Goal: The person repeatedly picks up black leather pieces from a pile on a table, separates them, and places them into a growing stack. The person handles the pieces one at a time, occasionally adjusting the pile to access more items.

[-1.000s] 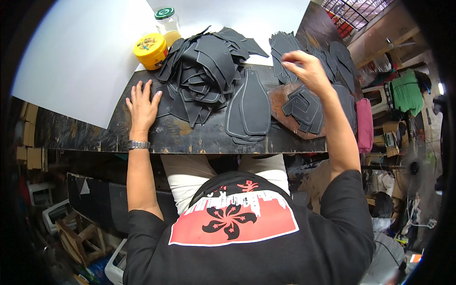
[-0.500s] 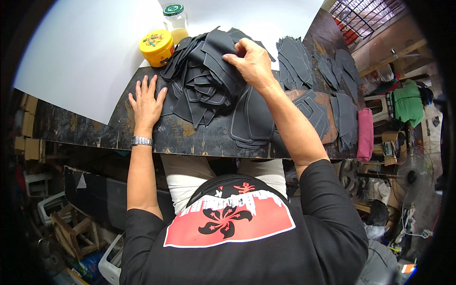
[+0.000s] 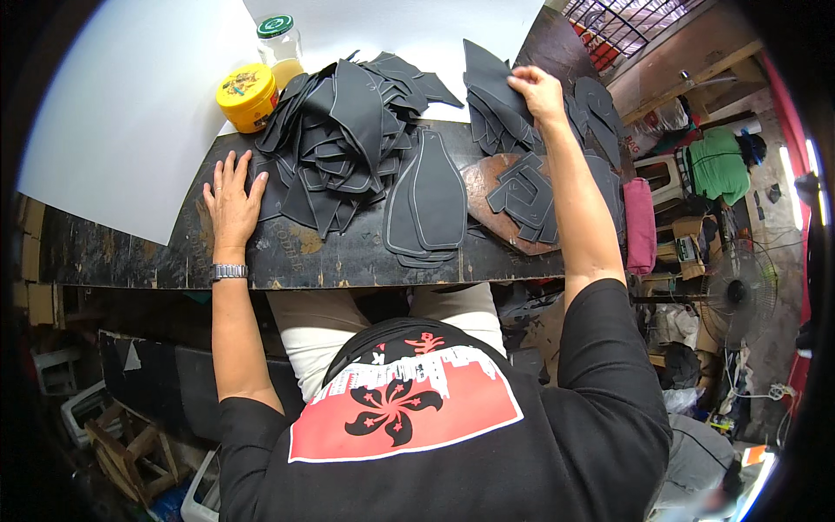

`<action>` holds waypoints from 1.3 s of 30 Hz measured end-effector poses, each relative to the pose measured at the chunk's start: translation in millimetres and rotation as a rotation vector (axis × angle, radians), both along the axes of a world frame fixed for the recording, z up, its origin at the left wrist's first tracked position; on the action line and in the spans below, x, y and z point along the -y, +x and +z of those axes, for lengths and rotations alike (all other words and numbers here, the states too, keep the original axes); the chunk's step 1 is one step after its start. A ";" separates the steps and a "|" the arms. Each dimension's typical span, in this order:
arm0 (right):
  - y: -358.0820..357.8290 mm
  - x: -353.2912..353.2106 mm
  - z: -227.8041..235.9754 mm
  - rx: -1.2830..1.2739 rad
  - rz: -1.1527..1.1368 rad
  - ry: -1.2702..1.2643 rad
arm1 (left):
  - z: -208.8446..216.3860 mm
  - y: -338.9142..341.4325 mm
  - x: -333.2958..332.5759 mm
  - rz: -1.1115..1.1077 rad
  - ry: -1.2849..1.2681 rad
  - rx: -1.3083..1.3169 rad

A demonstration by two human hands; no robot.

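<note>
My right hand [image 3: 539, 91] pinches the edge of a dark grey cut piece [image 3: 487, 72] of leather-like sheet. That piece lies over or just above a stack of similar pieces [image 3: 497, 130] on the far right of the table; contact cannot be made out. With fingers spread, my left hand [image 3: 232, 202] rests flat on the dark table, beside a large loose pile of grey pieces [image 3: 322, 135]. Between the pile and my right forearm lies a stack of bottle-shaped pieces [image 3: 428, 196] with pale outlines. Smaller angular pieces [image 3: 524, 196] sit on a brown board [image 3: 480, 181], partly behind my forearm.
A yellow tub [image 3: 246, 97] and a green-lidded glass jar [image 3: 280, 48] stand behind the pile. Large white sheets [image 3: 122, 113] cover the table's far left and back. A pink roll [image 3: 639, 226] lies at the right edge, with a fan [image 3: 738, 291] beyond.
My right hand has moved right from the big pile to the far-right stack, carrying a grey piece. My left hand stays flat on the table. The whole view has shifted slightly.
</note>
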State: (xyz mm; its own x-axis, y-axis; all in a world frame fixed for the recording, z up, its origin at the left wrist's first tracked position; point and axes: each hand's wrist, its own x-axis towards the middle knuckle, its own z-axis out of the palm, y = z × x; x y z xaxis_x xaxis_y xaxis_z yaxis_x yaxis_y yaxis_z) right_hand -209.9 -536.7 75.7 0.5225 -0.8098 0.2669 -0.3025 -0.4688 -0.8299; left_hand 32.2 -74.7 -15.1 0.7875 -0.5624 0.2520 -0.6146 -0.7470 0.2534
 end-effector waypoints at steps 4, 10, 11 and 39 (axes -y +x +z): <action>-9.1 -9.4 -27.7 -0.572 -0.178 -0.456 | -1.4 0.2 -0.6 -0.012 0.010 0.037; 49.9 -58.4 -37.2 -0.549 0.325 -0.443 | -1.8 1.2 1.6 -0.012 -0.015 0.025; 59.9 -66.9 -40.5 -0.596 0.303 -0.550 | -1.6 1.4 1.6 -0.013 -0.020 0.027; 4.7 -4.3 -13.9 -0.047 0.012 -0.484 | -3.0 15.1 -6.7 -0.095 -0.230 -0.014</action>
State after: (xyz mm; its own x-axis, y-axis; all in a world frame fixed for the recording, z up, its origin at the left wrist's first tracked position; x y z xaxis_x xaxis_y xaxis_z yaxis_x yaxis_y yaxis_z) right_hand -205.2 -532.3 61.8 0.5517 -0.5920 0.5875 -0.3261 -0.8015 -0.5013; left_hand 47.3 -68.0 -18.1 0.7385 -0.5627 0.3716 -0.6742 -0.6079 0.4193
